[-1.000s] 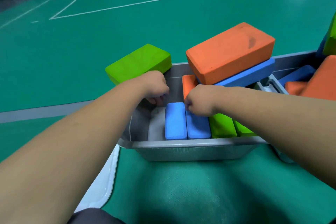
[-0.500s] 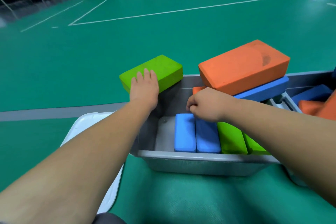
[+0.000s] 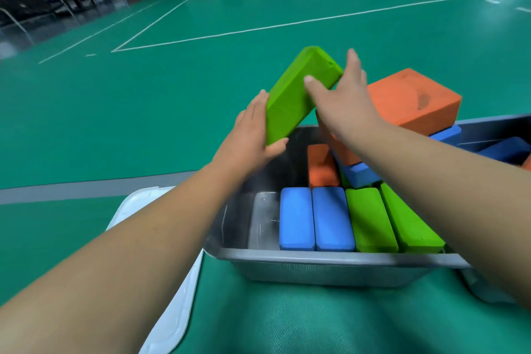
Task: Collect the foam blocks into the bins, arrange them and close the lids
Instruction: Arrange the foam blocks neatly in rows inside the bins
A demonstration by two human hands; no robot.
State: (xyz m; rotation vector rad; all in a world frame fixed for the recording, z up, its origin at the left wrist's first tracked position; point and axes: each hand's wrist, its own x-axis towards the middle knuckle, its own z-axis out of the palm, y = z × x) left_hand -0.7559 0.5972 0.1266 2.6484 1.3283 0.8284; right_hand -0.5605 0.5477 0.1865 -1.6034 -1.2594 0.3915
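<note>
Green sports-hall floor (image 3: 201, 95) with white court lines runs back to a row of black chairs (image 3: 34, 3) by the far wall. A grey bin (image 3: 330, 256) sits in the foreground.

Half a second ago the green block (image 3: 298, 92) lay flat on the floor just beyond the bin's far left corner. The left hand rested flat on it, and the right hand was clenched down among the blocks inside the bin. Now the block is off the floor and hangs tilted above that same corner, its lower end nearest the rim.

The left hand (image 3: 250, 135) grasps the lower end, fingers along the side and thumb hooked underneath. The right hand (image 3: 344, 100) has left the bin and clamps the upper end, thumb on the near face and fingers behind.

Inside the bin's near half, two blue blocks (image 3: 314, 218) and a green pair (image 3: 385, 218) stand on edge, side by side. To the left of the blue ones a strip of bare bottom shows. It is probably the slot this block is headed for, once it is turned on edge to match.

Toward the bin's far right a big orange block (image 3: 413, 98) lies loosely on top of others — that pile likely needs tidying yet. A white lid (image 3: 135, 210) lies on the floor against the bin's left side, so closing is some way off.
</note>
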